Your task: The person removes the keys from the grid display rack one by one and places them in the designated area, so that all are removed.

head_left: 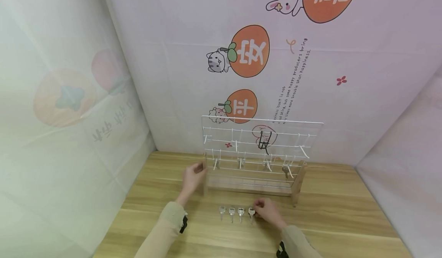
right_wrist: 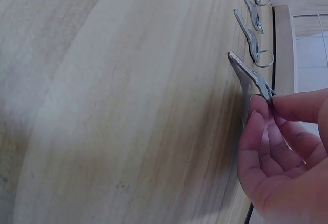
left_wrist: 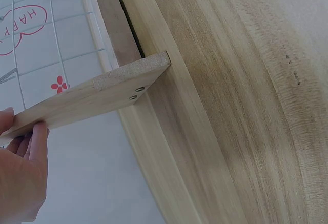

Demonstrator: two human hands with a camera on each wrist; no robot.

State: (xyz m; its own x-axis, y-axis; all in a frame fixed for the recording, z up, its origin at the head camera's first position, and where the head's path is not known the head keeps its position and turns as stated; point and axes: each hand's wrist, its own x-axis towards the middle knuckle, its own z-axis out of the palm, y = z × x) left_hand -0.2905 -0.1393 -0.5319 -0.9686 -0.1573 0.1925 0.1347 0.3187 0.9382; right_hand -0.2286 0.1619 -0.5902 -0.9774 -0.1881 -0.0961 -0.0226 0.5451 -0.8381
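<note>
A white wire-grid rack on a wooden stand point(head_left: 299, 182) stands on the table, with hooks along its front. At its left side my left hand point(head_left: 192, 178) grips the wooden side post point(left_wrist: 97, 96), thumb on one face and fingers on the other. My right hand point(head_left: 267, 211) pinches the head of a silver key point(right_wrist: 250, 75) between thumb and finger. In the right wrist view, that key is tilted, its blade slightly off the wood. Several other keys point(head_left: 240, 212) lie in a row to its left, some with thin rings.
Keys point(head_left: 285, 170) hang on the rack's lower hooks. A small black wire item point(head_left: 264, 143) hangs higher on the grid. Behind the wood-grain table point(head_left: 345, 212) rises a printed cloth wall point(head_left: 362, 116), with pale cloth at both sides.
</note>
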